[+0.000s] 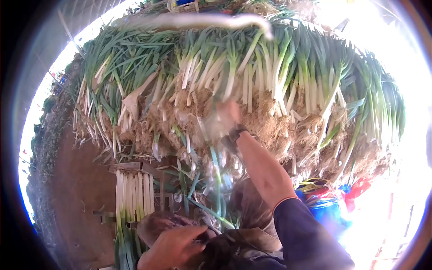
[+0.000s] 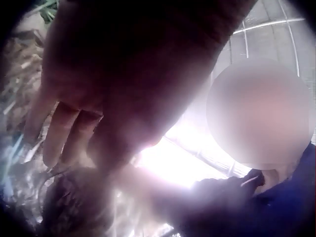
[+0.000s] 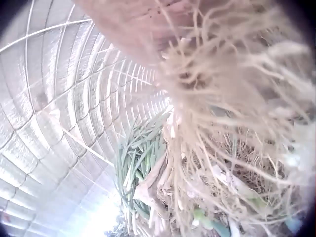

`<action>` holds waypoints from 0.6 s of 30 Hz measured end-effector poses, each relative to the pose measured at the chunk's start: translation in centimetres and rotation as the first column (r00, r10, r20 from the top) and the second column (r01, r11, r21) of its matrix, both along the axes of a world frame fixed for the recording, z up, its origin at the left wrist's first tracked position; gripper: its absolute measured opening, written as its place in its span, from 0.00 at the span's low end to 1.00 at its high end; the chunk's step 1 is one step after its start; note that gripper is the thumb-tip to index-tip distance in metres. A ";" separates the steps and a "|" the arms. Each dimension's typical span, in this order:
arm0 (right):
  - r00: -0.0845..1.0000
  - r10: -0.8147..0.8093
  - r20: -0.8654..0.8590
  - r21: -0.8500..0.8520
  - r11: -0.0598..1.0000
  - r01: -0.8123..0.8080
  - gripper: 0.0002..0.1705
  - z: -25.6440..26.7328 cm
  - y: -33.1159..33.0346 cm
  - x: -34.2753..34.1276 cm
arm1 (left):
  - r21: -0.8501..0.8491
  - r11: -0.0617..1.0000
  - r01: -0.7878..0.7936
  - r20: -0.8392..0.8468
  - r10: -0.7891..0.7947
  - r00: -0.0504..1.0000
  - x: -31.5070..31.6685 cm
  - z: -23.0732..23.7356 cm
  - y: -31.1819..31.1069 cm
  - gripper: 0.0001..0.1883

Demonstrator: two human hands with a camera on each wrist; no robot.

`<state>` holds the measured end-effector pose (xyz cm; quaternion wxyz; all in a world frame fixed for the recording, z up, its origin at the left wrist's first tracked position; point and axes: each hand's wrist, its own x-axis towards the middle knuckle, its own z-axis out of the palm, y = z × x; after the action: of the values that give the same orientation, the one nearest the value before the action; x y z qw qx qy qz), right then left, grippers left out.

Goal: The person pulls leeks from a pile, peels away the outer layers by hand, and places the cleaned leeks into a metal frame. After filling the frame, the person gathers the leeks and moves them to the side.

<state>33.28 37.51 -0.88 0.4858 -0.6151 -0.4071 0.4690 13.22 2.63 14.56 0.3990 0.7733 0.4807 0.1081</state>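
A long pile of leeks (image 1: 270, 72) lies across the head view, green leaves away from me and shaggy roots (image 1: 265, 117) towards me. My right hand (image 1: 228, 114), blurred, is at the root side of the pile and grips a leek near its root end. In the right wrist view, pale stringy roots (image 3: 197, 128) spread close below that hand (image 3: 143, 24). My left hand (image 1: 175, 245) is over my lap with nothing in it. The left wrist view shows its fingers (image 2: 61, 131) loosely bent and pointing down, the palm dark in shadow.
Trimmed leeks (image 1: 132, 193) lie side by side on a metal rack (image 1: 135, 167) at lower left. Loose green leaves (image 1: 216, 180) and scraps are scattered before my knees. Blue and red plastic (image 1: 333, 204) sits at right. Bare brown ground (image 1: 76, 193) is at left.
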 end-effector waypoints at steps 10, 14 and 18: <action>0.690 -0.209 0.693 0.221 0.973 0.072 0.25 2.2 2.3 0.9 | -0.091 0.995 -0.033 0.435 0.070 0.898 3.9 -7.6 15.2 0.24; 0.788 -0.248 0.564 0.277 0.955 0.102 0.23 5.8 5.8 3.6 | 0.245 0.962 -0.122 0.262 0.056 0.964 3.2 -11.8 17.3 0.22; 0.680 -0.260 0.685 0.276 0.957 0.088 0.22 1.3 16.8 10.4 | 0.235 0.965 -0.114 0.188 0.070 0.980 3.4 -12.3 18.7 0.18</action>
<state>43.66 54.30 0.42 0.3970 -0.7267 -0.5523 0.0963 16.61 21.34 2.26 0.3368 0.7807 0.4614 0.2535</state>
